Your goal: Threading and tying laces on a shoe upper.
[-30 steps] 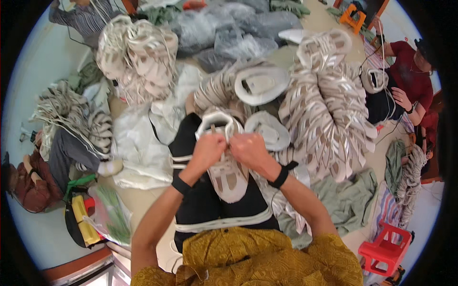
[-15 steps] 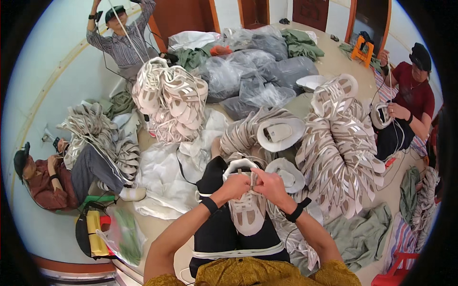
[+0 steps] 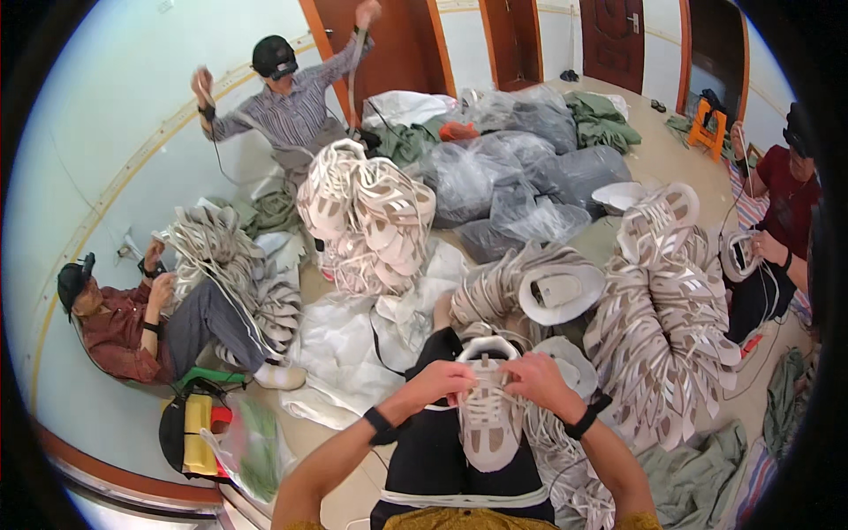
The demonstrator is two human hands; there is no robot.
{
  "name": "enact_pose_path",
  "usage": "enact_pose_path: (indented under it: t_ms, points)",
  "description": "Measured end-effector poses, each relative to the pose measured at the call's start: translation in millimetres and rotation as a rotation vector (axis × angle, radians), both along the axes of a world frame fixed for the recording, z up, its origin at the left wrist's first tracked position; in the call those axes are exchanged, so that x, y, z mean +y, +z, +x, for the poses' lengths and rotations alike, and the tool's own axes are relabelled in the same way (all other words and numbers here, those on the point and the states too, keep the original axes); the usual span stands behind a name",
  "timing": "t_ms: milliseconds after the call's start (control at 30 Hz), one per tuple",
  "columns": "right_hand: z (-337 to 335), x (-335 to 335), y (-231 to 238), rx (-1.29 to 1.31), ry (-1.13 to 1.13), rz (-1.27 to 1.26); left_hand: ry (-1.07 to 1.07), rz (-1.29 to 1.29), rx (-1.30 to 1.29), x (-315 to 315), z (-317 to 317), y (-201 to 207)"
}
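Note:
A beige and white shoe upper (image 3: 488, 435) with pale laces rests on my black-trousered lap, its toe toward me and its collar opening away. At the left side of its eyelets, my left hand (image 3: 442, 382) pinches a shoelace, fingers pressed together. On the opposite side my right hand (image 3: 541, 383) is also closed, thumb and fingers drawn together on the lace at the upper's edge. The thin lace is partly hidden by the fingers. White laces (image 3: 464, 500) lie across my thighs.
Nested shoe uppers form a long stack (image 3: 658, 322) at right, with another pile (image 3: 367, 216) ahead. Filled plastic bags (image 3: 521, 172) lie beyond. A white sheet (image 3: 340, 344) and green cloth (image 3: 698, 473) cover some floor. Co-workers sit at left (image 3: 124, 331), back (image 3: 296, 115) and right (image 3: 786, 208).
My hands have separated from the middle of the upper to its two sides. The view has shifted, so the scene sits further right and lower. The back co-worker's arms have spread apart.

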State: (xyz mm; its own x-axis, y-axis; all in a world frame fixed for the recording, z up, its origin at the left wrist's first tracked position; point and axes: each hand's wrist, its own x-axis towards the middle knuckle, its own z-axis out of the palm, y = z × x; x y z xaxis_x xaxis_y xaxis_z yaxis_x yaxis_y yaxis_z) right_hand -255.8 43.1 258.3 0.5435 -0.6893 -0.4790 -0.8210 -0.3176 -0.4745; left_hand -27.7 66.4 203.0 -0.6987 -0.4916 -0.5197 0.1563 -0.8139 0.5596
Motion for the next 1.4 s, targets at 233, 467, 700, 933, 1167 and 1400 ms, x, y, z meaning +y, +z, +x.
enact_pose_path:
  t_ms: [233,467,700,933,1167,1400]
  points:
    - [-13,-52,-25,-0.010,-0.020,-0.131,0.625,-0.191,0.040,-55,81,39]
    - [120,-207,34,-0.608,0.041,-0.513,0.697,-0.625,-0.080,-200,158,126]
    - [179,-215,40,-0.682,-0.054,-0.133,0.580,-0.732,-0.103,-225,143,165]
    - [134,-237,42,-0.896,-0.306,0.203,0.677,-0.723,-0.360,-239,182,140]
    - [40,-287,36,-1.303,-0.677,0.226,0.513,-0.972,-1.265,-263,265,61]
    - [-36,-310,-18,-1.606,-0.901,0.417,0.542,-0.959,-1.411,-272,262,24]
